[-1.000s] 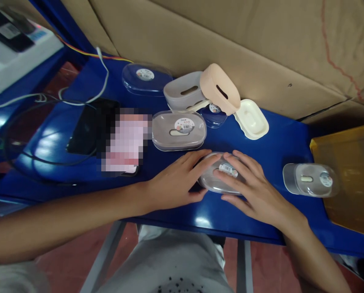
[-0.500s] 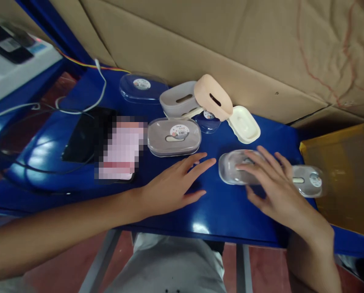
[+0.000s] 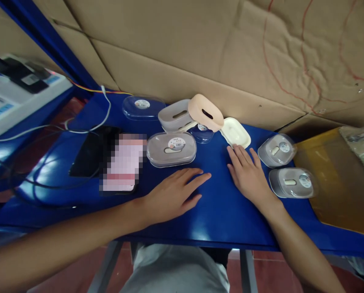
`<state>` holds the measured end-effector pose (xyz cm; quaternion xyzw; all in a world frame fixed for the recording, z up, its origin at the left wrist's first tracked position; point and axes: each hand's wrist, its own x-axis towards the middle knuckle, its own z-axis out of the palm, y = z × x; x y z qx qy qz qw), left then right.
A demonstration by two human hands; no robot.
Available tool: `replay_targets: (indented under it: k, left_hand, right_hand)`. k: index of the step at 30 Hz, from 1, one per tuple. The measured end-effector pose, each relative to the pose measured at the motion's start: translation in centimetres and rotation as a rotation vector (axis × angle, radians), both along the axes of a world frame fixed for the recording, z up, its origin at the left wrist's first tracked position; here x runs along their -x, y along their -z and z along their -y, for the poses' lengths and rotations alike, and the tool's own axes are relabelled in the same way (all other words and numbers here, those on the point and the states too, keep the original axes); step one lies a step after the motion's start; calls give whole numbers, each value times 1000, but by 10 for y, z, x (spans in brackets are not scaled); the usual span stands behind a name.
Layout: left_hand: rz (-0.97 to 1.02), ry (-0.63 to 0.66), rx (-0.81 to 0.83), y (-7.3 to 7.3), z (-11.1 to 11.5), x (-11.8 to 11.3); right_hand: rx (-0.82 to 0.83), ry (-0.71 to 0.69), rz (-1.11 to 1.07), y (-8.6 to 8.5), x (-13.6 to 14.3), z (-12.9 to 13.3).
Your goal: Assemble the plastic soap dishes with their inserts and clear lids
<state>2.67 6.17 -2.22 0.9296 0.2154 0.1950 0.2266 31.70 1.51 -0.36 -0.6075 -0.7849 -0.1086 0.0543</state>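
My left hand (image 3: 175, 191) rests low over the blue table, fingers apart and holding nothing, just in front of a lidded grey soap box (image 3: 171, 150). My right hand (image 3: 249, 175) has its fingers spread, with the fingertips close by the cream tray (image 3: 236, 134); whether they touch cannot be made out. To its right sit two grey soap boxes under clear lids, one behind (image 3: 276, 150) and one in front (image 3: 291, 183). A peach slotted piece (image 3: 204, 110) leans on a grey slotted piece (image 3: 173, 117) at the back.
Clear lids (image 3: 143, 109) lie at the back against the cardboard wall (image 3: 175, 49). A phone (image 3: 123, 165), a black flat object (image 3: 88, 156) and cables are on the left. An open carton (image 3: 337, 179) with clear-wrapped contents stands at the right, beside the boxes.
My right hand has let go of a lidded soap box, which now stands behind the other one by the carton. The hand has drawn left. My left hand has hardly moved.
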Motion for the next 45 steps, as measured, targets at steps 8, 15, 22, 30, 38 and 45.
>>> replay_targets:
  k: [8,15,22,30,38,45]
  left_hand:
    - [18,30,-38,-1,0,-2]
    - [-4,47,-108,0,1,-2]
    - [15,67,-178,-6,2,-1]
    - [32,63,-194,-4,-1,-2]
    - [-89,170,-188,-8,-1,2]
    - [-121,273,-143,-12,3,5]
  right_hand:
    - [-62,9,-185,-19,-2,-9]
    - [155,-177,-146,-3,46,-55]
    - [49,-77,-80,-17,43,-37]
    - [286,-228,-238,-38,15,9]
    - [296,24,-233,-40,-34,26]
    - [453,-185,-453,-48,-16,26]
